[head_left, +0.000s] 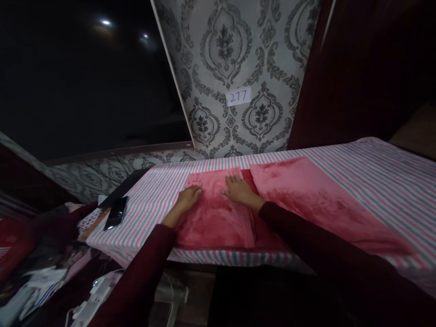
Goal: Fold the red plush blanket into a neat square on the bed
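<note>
Dim and grainy, with two small glints point(105, 22) and bowed edges.

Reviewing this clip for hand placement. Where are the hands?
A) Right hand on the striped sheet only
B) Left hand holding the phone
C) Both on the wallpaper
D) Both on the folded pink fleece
D: the left hand and the right hand both rest on the folded pink fleece.

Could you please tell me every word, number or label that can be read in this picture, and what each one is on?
"277": handwritten in blue on a white paper label stuck to the grey damask wallpaper.
Small dark marks on the pink fleece cloth: too blurred to read.
</note>
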A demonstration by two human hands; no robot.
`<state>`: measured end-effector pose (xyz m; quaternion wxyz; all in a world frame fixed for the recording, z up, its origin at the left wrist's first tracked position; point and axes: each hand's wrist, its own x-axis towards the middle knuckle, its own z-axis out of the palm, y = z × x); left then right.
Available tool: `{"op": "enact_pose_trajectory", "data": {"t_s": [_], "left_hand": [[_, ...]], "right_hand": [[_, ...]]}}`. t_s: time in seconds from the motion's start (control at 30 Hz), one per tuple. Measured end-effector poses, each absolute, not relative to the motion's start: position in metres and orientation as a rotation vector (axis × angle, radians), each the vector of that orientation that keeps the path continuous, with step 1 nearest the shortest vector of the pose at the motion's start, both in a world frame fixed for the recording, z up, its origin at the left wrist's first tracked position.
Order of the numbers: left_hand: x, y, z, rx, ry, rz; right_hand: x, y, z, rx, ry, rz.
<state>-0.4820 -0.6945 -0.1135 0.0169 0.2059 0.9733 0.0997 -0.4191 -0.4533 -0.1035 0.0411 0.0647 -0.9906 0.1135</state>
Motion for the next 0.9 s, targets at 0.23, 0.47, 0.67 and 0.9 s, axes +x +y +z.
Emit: {"op": "enact_pose_trajectory", "data": {"t_s": [0.23,0.47,0.67,0.9], "left_hand": [[-0.518,-0.661,-0.108,0.522,2.953,0.159],[-0.500,-0.726,-0.157,0.829,2.930,0.130],[-0.492,-0.749,-0.180,1.001,3.093,0.234],[-0.497,-0.745,-0.182,1.010,3.127,0.194]], "right_hand": [[-0.460,-0.439,-0.132,0.009,-3.029,0.359],[-0.459,-0.430,-0.162,-0.005,-2.999,0.358],[-0.463,-0.426,-0.167,-0.011,-3.034,0.372],[-0.455,-0.433,-0.142,-0.032,-3.108,0.387]]}}
